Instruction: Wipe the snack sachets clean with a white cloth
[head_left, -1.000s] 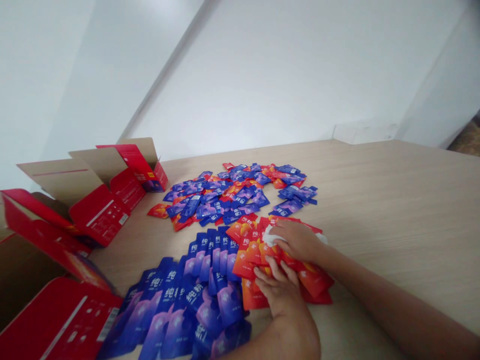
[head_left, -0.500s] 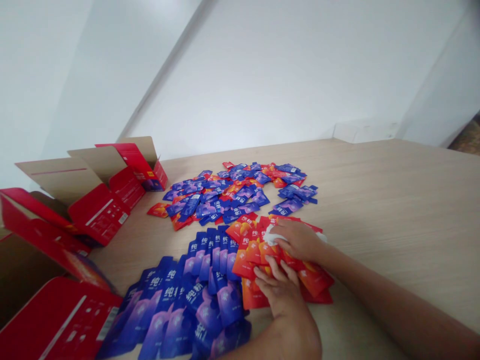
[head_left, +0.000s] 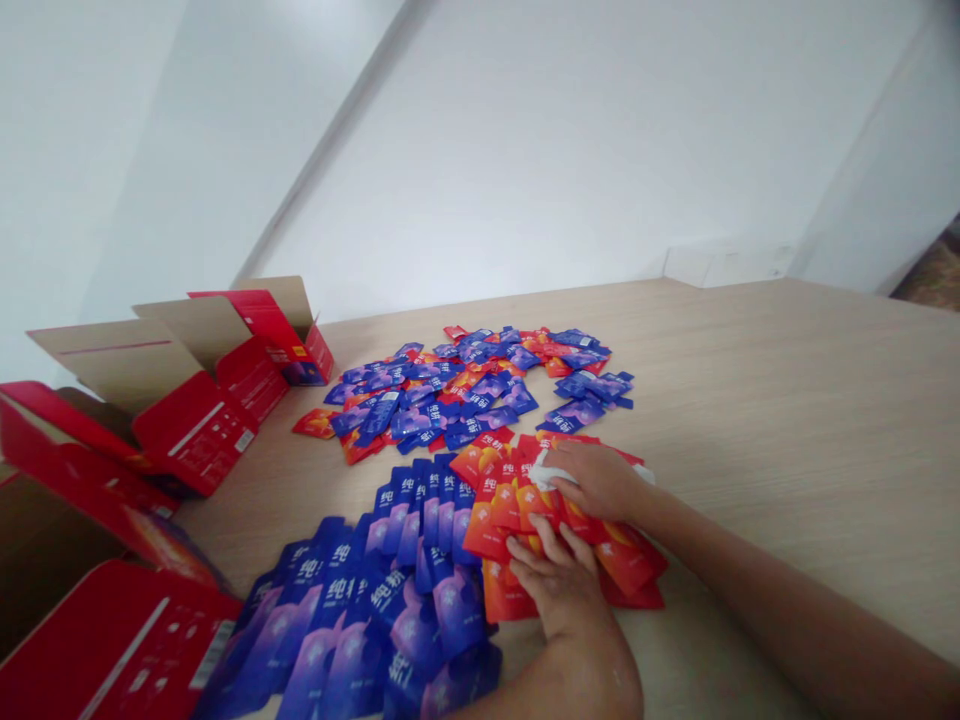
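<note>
Both my hands rest on a spread of red-orange sachets [head_left: 491, 540] on the wooden table. My left hand [head_left: 566, 580] lies with fingers apart on the sachets' lower part and holds nothing. Just above it, my right hand [head_left: 600, 480] is closed over a crumpled white cloth [head_left: 546, 474], pressed against the sachets. Whether it is cloth or tissue is hard to tell, and much of it is hidden under the palm. Beside them on the left, blue-purple sachets [head_left: 345, 610] lie in overlapping rows.
Open red cartons [head_left: 195, 430] with raised flaps line the left side, one large carton [head_left: 127, 640] nearest me. A loose heap of mixed blue and red sachets [head_left: 450, 390] lies farther back. A white wall and a low white box [head_left: 720, 265] stand behind the table [head_left: 810, 400].
The view has shifted very slightly. Both hands and the sachets stay in nearly the same places.
</note>
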